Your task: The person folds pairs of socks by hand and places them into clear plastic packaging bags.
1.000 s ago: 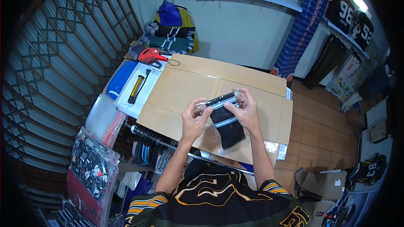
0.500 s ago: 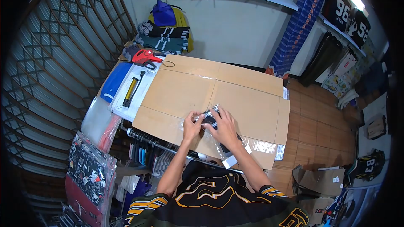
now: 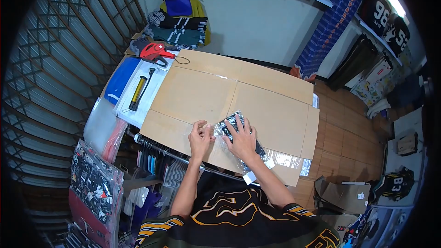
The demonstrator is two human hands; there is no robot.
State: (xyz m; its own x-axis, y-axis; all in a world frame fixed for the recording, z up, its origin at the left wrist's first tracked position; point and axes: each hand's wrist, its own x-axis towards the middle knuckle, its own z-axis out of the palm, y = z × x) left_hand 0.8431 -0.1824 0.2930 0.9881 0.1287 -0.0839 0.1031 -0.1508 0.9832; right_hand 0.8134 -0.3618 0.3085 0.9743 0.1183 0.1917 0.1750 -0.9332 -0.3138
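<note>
A dark folded item with white markings, in a clear plastic bag [image 3: 233,120], lies slanted on a flat cardboard sheet [image 3: 193,94]. My right hand [image 3: 242,143] rests over the bag with its fingers spread, pressing it against the cardboard. Just left of the bag's edge, my left hand [image 3: 200,141] is closed, thumb and fingers curled together. Whatever is in those fingers is too small to make out. Beneath my right wrist, a white tag [image 3: 250,177] sticks out at the bag's near end.
A yellow and black hand pump [image 3: 138,93] and a red-and-black tool [image 3: 155,53] lie on the table's left side. Folded clothes [image 3: 179,30] are piled behind. Below the near edge runs a rail [image 3: 161,147] with hangers. An open cardboard box [image 3: 342,194] stands at right.
My left hand has moved left, away from the bag and my right hand. My right hand has flattened over the bag. The whole view has shifted slightly.
</note>
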